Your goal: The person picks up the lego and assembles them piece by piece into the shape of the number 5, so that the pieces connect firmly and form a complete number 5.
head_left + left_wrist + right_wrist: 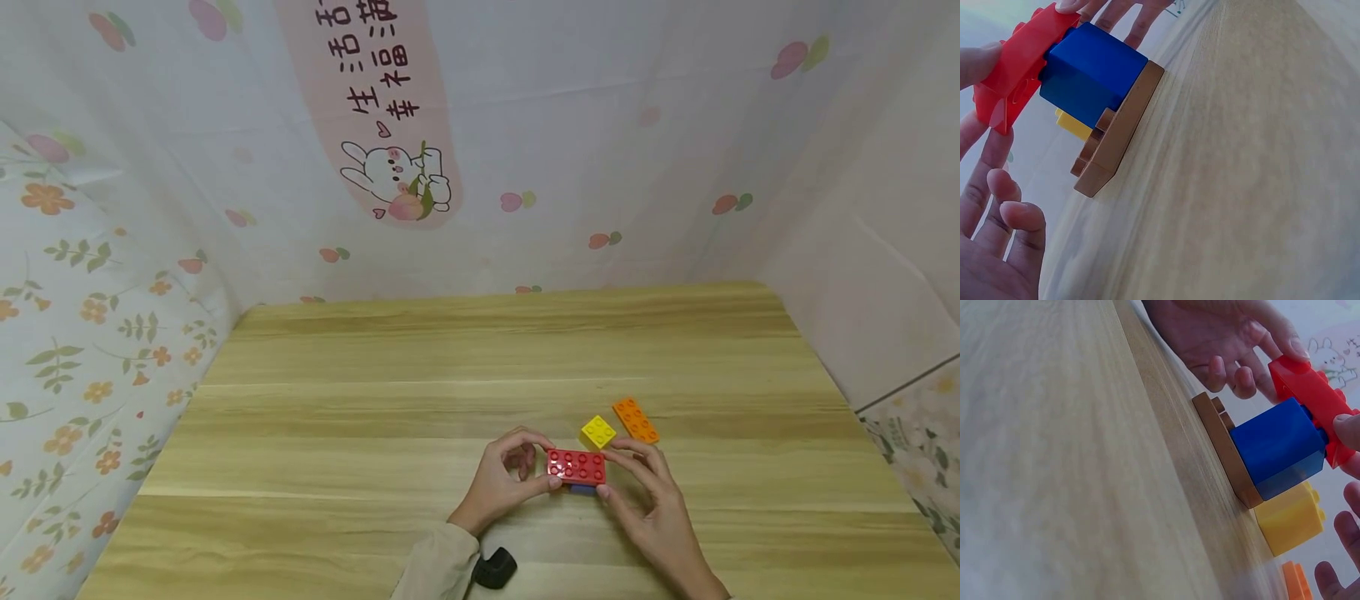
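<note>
Both hands hold a red building brick (576,467) with two rows of studs. The left hand (507,475) pinches its left end between thumb and fingers. At the other end, the right hand (651,505) grips it the same way. Directly below is a blue brick (1094,72), some of its studs showing under the red one's lower edge. That blue brick stands on a flat brown plate (1227,453), which lies on the table and sticks out on the left side with bare studs.
A yellow brick (598,432) stands just behind the red one, near the right fingertips. Beyond it lies an orange studded plate (636,420). A black object (495,568) is by the left sleeve. Patterned cloth (540,150) hangs behind the wooden table (337,417).
</note>
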Tool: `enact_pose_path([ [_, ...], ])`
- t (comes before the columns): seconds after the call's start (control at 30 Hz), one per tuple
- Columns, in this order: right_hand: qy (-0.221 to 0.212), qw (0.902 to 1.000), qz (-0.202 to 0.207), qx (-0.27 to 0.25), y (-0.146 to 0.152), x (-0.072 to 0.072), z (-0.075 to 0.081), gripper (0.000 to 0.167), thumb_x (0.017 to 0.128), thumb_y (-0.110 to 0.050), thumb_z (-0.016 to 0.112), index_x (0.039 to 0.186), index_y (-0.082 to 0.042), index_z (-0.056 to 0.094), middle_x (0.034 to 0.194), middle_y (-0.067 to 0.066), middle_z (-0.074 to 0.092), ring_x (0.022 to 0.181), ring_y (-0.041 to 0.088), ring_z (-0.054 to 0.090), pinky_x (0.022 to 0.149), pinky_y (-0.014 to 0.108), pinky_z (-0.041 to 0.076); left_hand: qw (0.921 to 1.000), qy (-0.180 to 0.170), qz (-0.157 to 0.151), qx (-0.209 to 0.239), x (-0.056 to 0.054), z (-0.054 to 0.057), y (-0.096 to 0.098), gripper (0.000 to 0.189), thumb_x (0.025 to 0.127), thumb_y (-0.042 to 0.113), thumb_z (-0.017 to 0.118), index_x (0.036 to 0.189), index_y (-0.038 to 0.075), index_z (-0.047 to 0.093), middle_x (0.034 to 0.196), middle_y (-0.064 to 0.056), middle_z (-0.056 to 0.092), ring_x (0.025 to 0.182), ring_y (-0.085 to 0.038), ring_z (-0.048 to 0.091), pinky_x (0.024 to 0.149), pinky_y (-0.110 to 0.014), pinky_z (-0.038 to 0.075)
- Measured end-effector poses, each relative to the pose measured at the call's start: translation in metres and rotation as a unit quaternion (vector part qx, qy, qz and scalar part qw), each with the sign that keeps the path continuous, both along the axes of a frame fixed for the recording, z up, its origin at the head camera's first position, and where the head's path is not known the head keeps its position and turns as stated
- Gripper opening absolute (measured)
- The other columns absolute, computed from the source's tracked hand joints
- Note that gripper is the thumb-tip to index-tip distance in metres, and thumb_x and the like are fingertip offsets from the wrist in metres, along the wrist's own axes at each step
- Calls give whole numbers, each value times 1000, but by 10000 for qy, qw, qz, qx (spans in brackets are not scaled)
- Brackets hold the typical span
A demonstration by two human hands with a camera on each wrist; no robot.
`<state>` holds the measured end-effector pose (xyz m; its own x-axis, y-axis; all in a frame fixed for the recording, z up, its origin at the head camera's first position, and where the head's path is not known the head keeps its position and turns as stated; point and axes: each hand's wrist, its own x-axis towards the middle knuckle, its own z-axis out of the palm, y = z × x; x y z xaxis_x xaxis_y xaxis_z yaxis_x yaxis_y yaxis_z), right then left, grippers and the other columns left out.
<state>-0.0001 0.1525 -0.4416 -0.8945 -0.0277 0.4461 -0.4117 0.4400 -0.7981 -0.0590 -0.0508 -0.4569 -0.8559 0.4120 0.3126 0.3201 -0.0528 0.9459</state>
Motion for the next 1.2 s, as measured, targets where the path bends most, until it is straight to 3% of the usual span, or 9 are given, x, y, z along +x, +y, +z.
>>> enact_pose_path([
  [0.4,-41,10000,18,-31,12,-6,-37,47,69,12,75,112,-5,65,121,14,50,118,9,40,101,16,28,9999,-67,-86,40,0,0,0,29,75,-1,74,101,-4,61,78,-28,51,60,-39,43,49,-22,40],
  [0.43,-42,10000,24,-27,12,-7,-37,47,69,11,75,112,-5,64,122,13,50,118,9,41,100,17,29,9999,-88,-91,2,0,0,0,29,75,0,73,101,-4,61,78,-28,51,60,-39,43,49,-22,41],
  [0.67,72,10000,19,44,11,-7,-38,49,69,10,76,113,-7,64,121,12,51,117,8,41,99,13,28,9998,-169,-2,-97,-7,-28,0,31,75,8,76,103,7,63,80,-20,55,61,-27,47,49,-21,41],
  [0.83,38,9999,64,86,12,-7,-39,49,69,9,76,113,-8,64,121,11,51,117,9,40,100,13,27,9999,-146,-23,-79,-7,-27,0,31,74,5,76,103,6,63,81,-21,56,62,-32,46,49,-19,40],
  [1.2,150,9998,31,162,11,-7,-38,50,67,11,77,112,-7,64,119,12,51,116,12,40,99,14,27,9999,-148,12,-72,-7,-29,0,30,76,11,76,103,8,63,78,-18,55,60,-23,46,49,-19,40],
])
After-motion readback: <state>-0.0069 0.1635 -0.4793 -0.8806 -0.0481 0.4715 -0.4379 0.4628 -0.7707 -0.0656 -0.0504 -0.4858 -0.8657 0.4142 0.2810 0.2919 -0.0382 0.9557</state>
